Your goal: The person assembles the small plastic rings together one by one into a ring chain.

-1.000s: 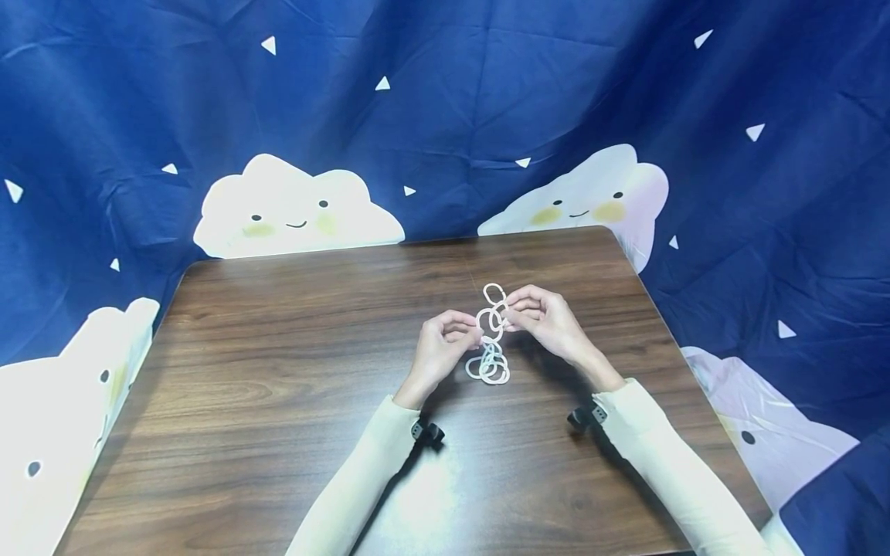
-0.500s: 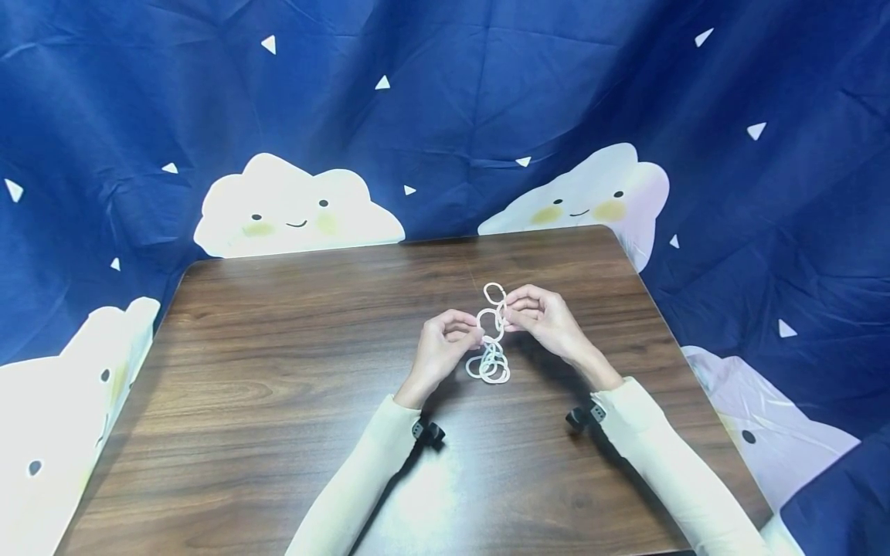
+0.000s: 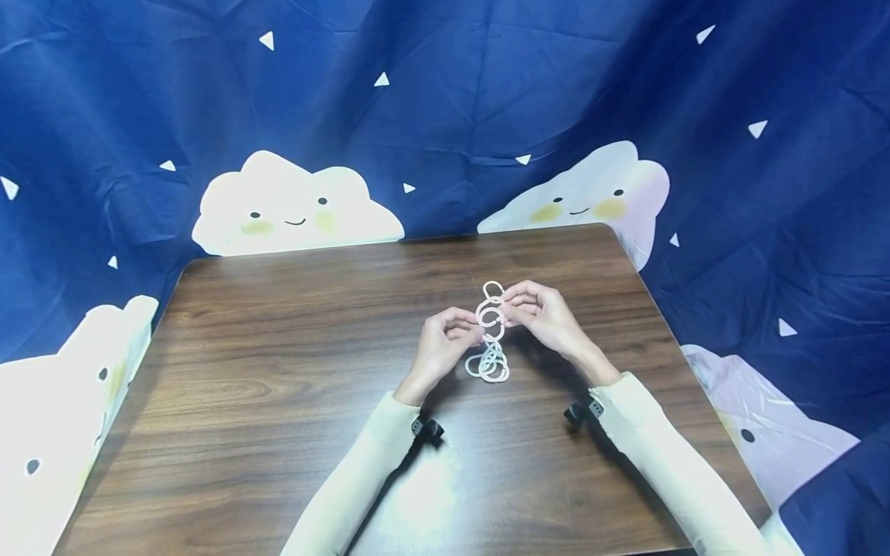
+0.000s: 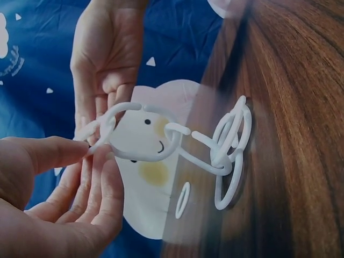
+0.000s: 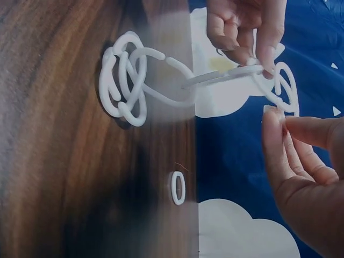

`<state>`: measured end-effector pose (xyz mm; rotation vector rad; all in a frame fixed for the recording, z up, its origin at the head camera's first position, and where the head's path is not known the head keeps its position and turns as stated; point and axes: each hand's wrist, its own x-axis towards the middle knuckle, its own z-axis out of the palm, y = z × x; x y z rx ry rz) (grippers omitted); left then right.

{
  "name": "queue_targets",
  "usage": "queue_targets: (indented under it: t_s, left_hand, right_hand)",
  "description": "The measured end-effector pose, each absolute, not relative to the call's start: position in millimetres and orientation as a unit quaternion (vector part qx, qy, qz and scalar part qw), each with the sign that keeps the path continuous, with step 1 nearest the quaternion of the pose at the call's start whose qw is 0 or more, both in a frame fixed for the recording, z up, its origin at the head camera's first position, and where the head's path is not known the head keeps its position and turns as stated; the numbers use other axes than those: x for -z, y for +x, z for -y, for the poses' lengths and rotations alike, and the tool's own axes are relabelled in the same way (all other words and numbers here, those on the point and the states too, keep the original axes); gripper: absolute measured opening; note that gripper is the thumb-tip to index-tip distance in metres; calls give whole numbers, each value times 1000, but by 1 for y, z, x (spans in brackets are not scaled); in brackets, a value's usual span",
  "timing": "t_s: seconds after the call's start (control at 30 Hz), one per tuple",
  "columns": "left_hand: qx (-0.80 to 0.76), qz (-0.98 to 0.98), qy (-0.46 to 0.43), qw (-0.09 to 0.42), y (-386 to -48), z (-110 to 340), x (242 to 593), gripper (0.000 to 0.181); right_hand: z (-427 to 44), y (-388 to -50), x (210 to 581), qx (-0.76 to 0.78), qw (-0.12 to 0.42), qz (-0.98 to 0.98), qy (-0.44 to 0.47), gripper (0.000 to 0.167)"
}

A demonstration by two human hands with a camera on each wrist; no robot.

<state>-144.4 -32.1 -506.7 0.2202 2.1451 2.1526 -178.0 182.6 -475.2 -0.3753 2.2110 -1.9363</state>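
My left hand [image 3: 439,344] pinches a white plastic chain link [image 4: 144,158] between thumb and fingertips, above the wooden table. From that link hangs a chain of several joined links [image 3: 495,380], its lower end bunched together. Facing it, my right hand [image 3: 548,318] pinches another white link [image 5: 294,90], which has a gap in its ring. This link overlaps the upper end of the chain; whether the two are hooked together I cannot tell. A single loose oval link [image 5: 178,188] lies on the table beyond the hands, and shows small in both wrist views.
The brown wooden table [image 3: 278,371] fills the lower part of the head view. Its far edge meets a blue curtain [image 3: 445,100] printed with white clouds and triangles. Black wrist cameras sit on both cream sleeves [image 3: 354,483].
The link in my right hand has turned from nearly edge-on to facing the head camera, so its round shape shows. That hand moved slightly left; the left hand stayed almost still.
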Motion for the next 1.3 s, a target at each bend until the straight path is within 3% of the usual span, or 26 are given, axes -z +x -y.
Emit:
queue_targets:
  t_s: [0.4, 0.8, 1.3]
  left_hand:
    - [-689, -719, 80, 43, -145, 33, 506, 21]
    - [-699, -710, 75, 41, -147, 35, 505, 21]
    - [-705, -704, 81, -5, -155, 36, 489, 19]
  right_hand:
    - [-187, -183, 458, 628, 51, -763, -146, 24]
    - [-185, -181, 454, 614, 60, -773, -146, 23]
    - [-182, -182, 460, 608, 87, -774, -155, 25]
